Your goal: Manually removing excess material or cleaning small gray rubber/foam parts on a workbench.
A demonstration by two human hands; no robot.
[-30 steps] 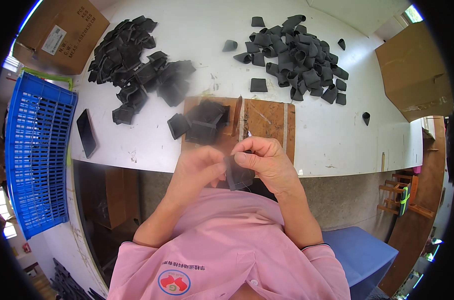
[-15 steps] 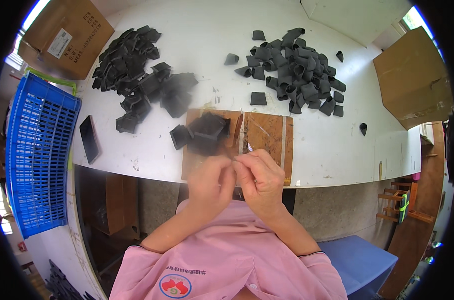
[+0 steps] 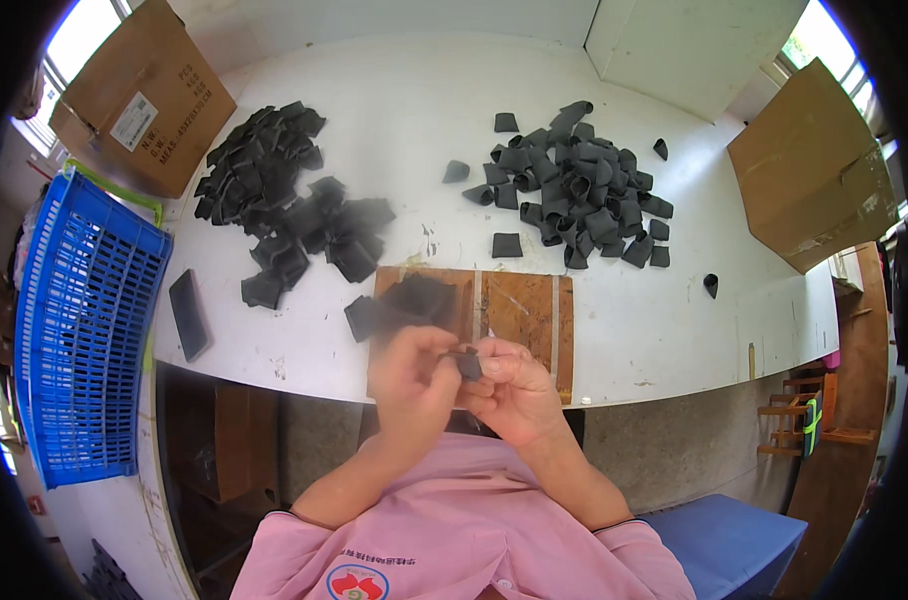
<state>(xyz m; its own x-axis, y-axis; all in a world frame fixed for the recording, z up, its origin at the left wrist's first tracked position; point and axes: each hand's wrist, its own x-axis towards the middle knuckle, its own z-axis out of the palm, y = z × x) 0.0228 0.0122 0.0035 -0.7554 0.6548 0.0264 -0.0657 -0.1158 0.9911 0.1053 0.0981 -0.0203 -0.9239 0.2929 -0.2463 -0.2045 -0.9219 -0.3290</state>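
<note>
Just over the near edge of a brown wooden board, both my hands meet at a small dark grey fabric piece. My left hand pinches its left side with bent fingers. On the other side, my right hand grips it between thumb and fingers. A thin brownish thing shows at the left fingertips, too small to name. Behind the left hand, several flat dark pieces lie in a small heap on the board, blurred in part.
A large pile of flat dark pieces lies at the far left. Curled, tube-like pieces are heaped at far right. A phone, a blue plastic basket and a cardboard box stand left; another box stands right.
My hands have turned and opened up a little, so the dark piece between them now shows. The whole view has shifted, with the table's near part lower in the picture.
</note>
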